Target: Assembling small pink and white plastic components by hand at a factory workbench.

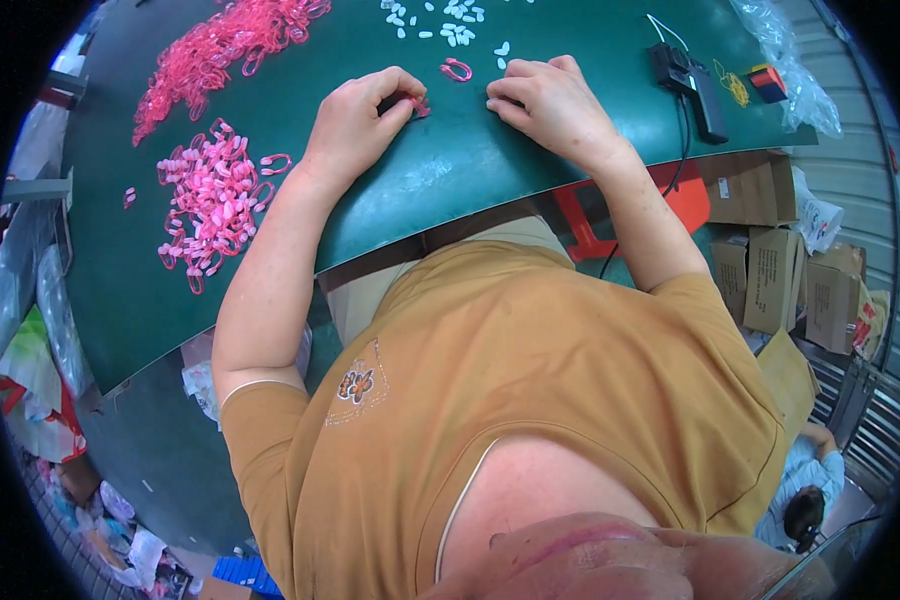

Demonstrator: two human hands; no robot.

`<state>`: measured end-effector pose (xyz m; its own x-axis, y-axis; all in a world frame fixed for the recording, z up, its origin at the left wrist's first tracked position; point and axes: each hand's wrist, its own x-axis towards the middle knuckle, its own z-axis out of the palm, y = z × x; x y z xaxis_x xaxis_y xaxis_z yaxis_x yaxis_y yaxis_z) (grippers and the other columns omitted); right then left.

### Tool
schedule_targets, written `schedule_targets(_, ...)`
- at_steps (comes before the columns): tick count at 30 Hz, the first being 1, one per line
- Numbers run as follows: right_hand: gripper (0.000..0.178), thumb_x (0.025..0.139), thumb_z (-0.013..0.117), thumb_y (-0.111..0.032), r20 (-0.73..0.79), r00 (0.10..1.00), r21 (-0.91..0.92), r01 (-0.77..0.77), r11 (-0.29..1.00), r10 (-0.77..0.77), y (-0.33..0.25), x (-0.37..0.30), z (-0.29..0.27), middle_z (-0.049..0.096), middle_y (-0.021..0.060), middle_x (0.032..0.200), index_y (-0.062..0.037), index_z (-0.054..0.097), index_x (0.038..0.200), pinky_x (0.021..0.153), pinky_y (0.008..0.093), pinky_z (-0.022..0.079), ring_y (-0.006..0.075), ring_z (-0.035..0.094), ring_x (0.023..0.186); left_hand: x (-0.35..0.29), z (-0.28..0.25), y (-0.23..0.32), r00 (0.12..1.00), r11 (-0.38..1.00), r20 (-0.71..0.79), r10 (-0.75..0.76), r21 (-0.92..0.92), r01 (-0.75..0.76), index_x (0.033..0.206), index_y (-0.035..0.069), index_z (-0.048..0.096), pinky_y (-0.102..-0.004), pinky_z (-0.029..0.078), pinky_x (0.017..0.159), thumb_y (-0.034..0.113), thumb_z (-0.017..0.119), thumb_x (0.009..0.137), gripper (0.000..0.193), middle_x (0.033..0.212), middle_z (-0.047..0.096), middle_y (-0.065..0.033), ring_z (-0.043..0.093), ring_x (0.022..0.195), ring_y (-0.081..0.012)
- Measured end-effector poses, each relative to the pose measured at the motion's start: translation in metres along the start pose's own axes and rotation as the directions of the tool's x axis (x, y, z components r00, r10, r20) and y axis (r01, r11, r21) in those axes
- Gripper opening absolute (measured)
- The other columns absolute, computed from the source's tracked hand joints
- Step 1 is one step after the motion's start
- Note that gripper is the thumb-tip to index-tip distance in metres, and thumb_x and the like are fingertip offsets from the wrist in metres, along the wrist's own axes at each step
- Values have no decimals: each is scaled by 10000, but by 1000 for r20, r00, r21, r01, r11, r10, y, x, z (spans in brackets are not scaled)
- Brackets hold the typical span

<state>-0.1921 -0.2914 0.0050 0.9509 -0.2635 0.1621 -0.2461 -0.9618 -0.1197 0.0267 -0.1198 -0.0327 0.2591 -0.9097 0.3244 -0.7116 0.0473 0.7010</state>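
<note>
My left hand is above the green table, thumb and forefinger pinched on a small pink plastic loop. Across a short gap my right hand rests near the table top with its fingers curled in; whatever they hold, if anything, is hidden. Between the hands, slightly farther off, lies a single pink loop. A couple of small white oval pieces sit just beyond my right fingertips, with several more white pieces scattered at the far edge of view.
On the left lie a big heap of plain pink loops and a nearer pile of loops bearing pale pieces. A black power strip, yellow bands and clear plastic are at right. Cardboard boxes and another person are beyond.
</note>
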Motion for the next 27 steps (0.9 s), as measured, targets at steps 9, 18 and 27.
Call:
schedule_targets(9, 183, 982, 698, -245, -89, 996, 198, 50, 979, -33, 20, -3, 15, 708, 55, 937, -115, 809, 1049, 828, 431, 522, 266, 703, 931, 1, 2, -2, 999, 999, 11, -31, -41, 32, 1063, 113, 751, -373, 598, 840, 141, 694, 962, 119, 1019, 792, -64, 762, 959, -262)
schedule_targets(18, 203, 988, 643, -171, -66, 997, 200, 44, 979, -31, 19, -5, 13, 705, 73, 939, -114, 811, 1086, 831, 431, 532, 266, 701, 945, 1, 1, 2, 997, 998, 33, -64, -26, 65, 1088, 22, 740, -288, 590, 868, 19, 690, 974, 124, 1013, 787, -65, 753, 941, -137)
schedule_targets(27, 217, 966, 670, -106, -136, 990, 293, 74, 953, -35, 24, -12, 16, 687, 88, 947, -88, 763, 1161, 786, 412, 535, 293, 672, 858, 1, 1, 2, 997, 996, 45, -70, -60, 73, 1082, 8, 730, -289, 585, 876, 7, 680, 984, 111, 1006, 780, -71, 751, 938, -139)
